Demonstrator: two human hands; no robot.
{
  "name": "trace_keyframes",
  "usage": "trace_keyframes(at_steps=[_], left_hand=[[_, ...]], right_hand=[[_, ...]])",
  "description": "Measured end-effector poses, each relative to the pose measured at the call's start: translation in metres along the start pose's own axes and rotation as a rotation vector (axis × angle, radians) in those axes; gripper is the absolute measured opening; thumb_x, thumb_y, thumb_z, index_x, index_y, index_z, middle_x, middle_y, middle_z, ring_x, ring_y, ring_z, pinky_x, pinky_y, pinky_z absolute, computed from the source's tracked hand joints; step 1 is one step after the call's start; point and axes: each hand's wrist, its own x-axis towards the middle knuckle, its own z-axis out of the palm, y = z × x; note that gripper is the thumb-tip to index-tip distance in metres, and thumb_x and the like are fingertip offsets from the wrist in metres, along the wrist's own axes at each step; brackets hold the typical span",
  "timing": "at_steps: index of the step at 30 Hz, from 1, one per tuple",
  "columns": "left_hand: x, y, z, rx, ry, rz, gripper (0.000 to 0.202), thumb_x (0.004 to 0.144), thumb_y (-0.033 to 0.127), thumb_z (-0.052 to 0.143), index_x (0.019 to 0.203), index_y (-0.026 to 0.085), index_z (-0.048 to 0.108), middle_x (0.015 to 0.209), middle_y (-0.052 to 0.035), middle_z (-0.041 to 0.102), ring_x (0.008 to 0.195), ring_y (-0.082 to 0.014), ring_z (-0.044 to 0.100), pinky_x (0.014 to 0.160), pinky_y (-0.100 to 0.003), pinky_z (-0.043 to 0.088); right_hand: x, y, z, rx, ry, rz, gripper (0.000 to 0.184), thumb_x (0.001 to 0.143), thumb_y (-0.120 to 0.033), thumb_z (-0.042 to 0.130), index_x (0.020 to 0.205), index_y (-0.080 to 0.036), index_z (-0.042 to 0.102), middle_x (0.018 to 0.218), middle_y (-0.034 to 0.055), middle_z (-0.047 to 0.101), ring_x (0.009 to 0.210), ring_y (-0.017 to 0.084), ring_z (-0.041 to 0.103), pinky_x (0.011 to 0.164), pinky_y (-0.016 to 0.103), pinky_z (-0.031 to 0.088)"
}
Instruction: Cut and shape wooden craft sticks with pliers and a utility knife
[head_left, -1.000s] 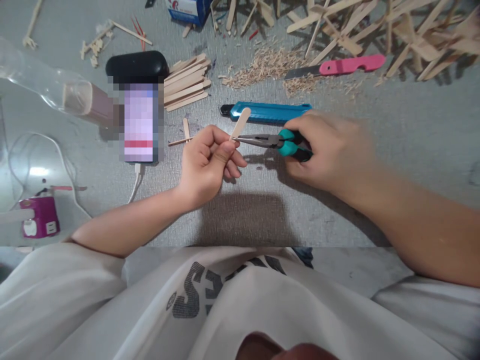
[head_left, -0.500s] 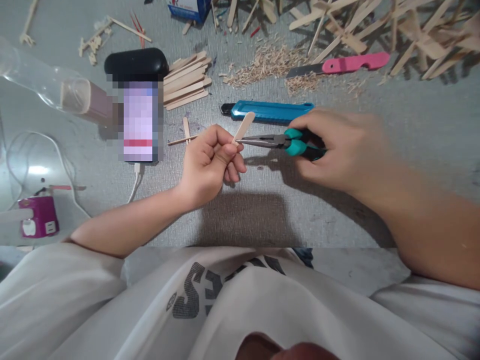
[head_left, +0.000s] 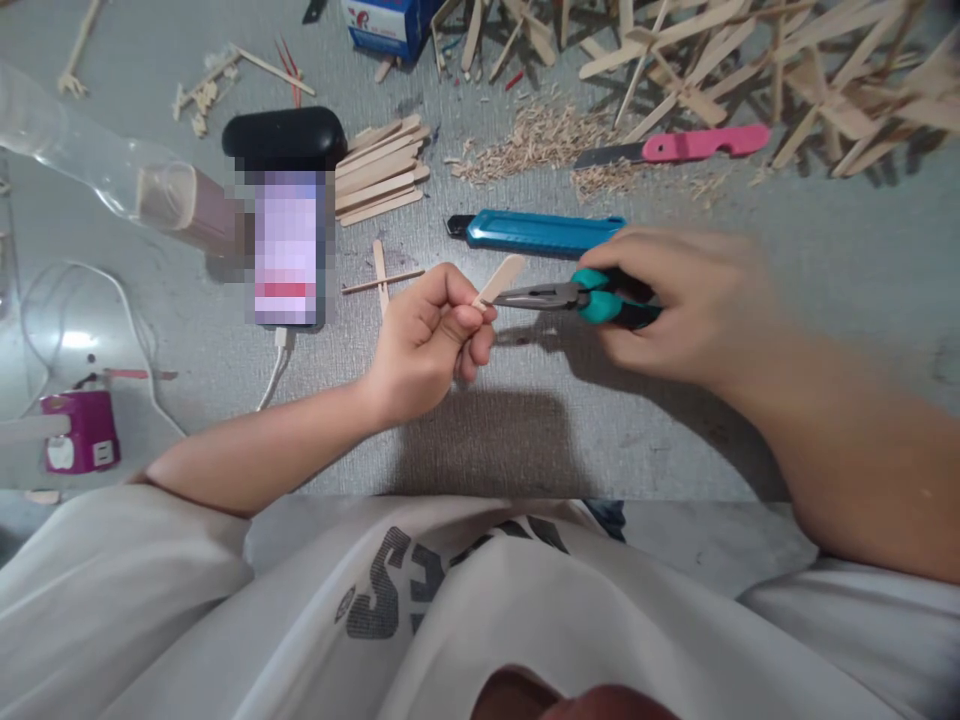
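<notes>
My left hand [head_left: 429,340] is closed, pinching a short wooden craft stick [head_left: 502,279] between thumb and fingers; the stick's rounded end points up and right. My right hand [head_left: 686,305] grips the teal handles of needle-nose pliers [head_left: 555,296], whose jaws point left and meet the stick just above my left fingertips. Both hands hover over the grey floor [head_left: 525,420], close in front of a blue utility knife [head_left: 541,230].
A pink-handled cutter [head_left: 679,146] lies by a heap of wood shavings [head_left: 544,140]. A stack of craft sticks [head_left: 379,178], a phone [head_left: 289,250] on a cable, a black case [head_left: 283,135], a clear bottle [head_left: 112,175], a blue box [head_left: 386,22] and stick structures [head_left: 750,60] surround the spot.
Both hands have drifted slightly right. The stick now tilts more to the right, and the plier jaws stay against it.
</notes>
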Motion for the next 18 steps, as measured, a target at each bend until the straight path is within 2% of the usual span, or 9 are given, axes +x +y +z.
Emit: trace_keyframes(at_steps=[2, 6, 9, 12, 13, 15, 16, 18], left_hand=[[0.000, -0.001, 0.000, 0.006, 0.003, 0.013, 0.043, 0.114, 0.050, 0.077, 0.088, 0.023, 0.057, 0.062, 0.0069, 0.064, 0.043, -0.0051, 0.056, 0.040, -0.013, 0.042], [0.000, -0.003, 0.001, 0.013, -0.001, 0.036, 0.043, 0.114, 0.050, 0.077, 0.087, 0.023, 0.057, 0.063, 0.0065, 0.064, 0.043, -0.0050, 0.054, 0.039, -0.013, 0.041], [0.000, -0.002, 0.000, 0.003, -0.015, 0.076, 0.040, 0.115, 0.046, 0.076, 0.086, 0.023, 0.059, 0.063, 0.0066, 0.064, 0.043, -0.0043, 0.051, 0.039, -0.013, 0.039], [0.001, 0.001, -0.001, 0.022, 0.003, 0.103, 0.044, 0.112, 0.053, 0.080, 0.086, 0.024, 0.058, 0.060, 0.0080, 0.059, 0.042, -0.0048, 0.050, 0.039, -0.015, 0.038], [0.001, 0.002, -0.002, 0.035, 0.023, 0.100, 0.047, 0.109, 0.057, 0.082, 0.087, 0.024, 0.058, 0.060, 0.0084, 0.059, 0.041, -0.0052, 0.050, 0.038, -0.016, 0.039], [0.001, 0.003, -0.002, 0.055, 0.069, 0.063, 0.050, 0.106, 0.064, 0.083, 0.089, 0.024, 0.058, 0.061, 0.0084, 0.064, 0.039, -0.0060, 0.052, 0.037, -0.017, 0.040], [0.001, 0.003, -0.002, 0.057, 0.084, 0.039, 0.050, 0.106, 0.065, 0.083, 0.091, 0.024, 0.058, 0.063, 0.0079, 0.067, 0.039, -0.0064, 0.055, 0.037, -0.018, 0.040], [0.001, 0.004, -0.001, 0.052, 0.099, -0.005, 0.048, 0.107, 0.064, 0.082, 0.094, 0.024, 0.060, 0.067, 0.0062, 0.074, 0.042, -0.0074, 0.062, 0.037, -0.018, 0.044]], right_hand=[[0.002, -0.002, 0.001, 0.062, -0.003, -0.009, 0.035, 0.083, -0.017, 0.062, 0.116, -0.030, 0.065, 0.101, -0.0001, 0.079, 0.080, 0.021, 0.076, 0.070, 0.034, 0.060], [0.003, -0.005, 0.000, 0.030, 0.017, -0.044, 0.035, 0.082, -0.017, 0.060, 0.115, -0.028, 0.065, 0.101, 0.0010, 0.078, 0.081, 0.021, 0.075, 0.067, 0.034, 0.058], [0.003, 0.000, -0.001, 0.041, 0.034, -0.088, 0.035, 0.080, -0.018, 0.060, 0.114, -0.027, 0.066, 0.096, -0.0003, 0.076, 0.075, 0.018, 0.071, 0.063, 0.031, 0.055], [0.003, 0.020, 0.000, 0.068, 0.063, 0.042, 0.026, 0.089, -0.024, 0.064, 0.112, -0.027, 0.073, 0.091, -0.0009, 0.078, 0.073, 0.017, 0.071, 0.064, 0.031, 0.053], [0.003, 0.030, 0.001, 0.048, 0.131, 0.118, 0.019, 0.093, -0.029, 0.069, 0.111, -0.027, 0.076, 0.089, -0.0003, 0.078, 0.074, 0.017, 0.072, 0.064, 0.032, 0.052], [0.003, 0.047, 0.001, -0.002, 0.285, 0.270, 0.026, 0.093, -0.040, 0.079, 0.114, -0.025, 0.079, 0.091, 0.0022, 0.080, 0.077, 0.020, 0.075, 0.068, 0.035, 0.052], [0.003, 0.054, 0.002, -0.018, 0.305, 0.298, 0.028, 0.093, -0.041, 0.080, 0.115, -0.025, 0.080, 0.094, 0.0030, 0.082, 0.080, 0.021, 0.076, 0.068, 0.036, 0.052], [0.004, 0.058, 0.002, -0.073, 0.294, 0.213, 0.026, 0.089, -0.037, 0.079, 0.113, -0.025, 0.080, 0.093, 0.0028, 0.081, 0.080, 0.022, 0.077, 0.070, 0.036, 0.053]])
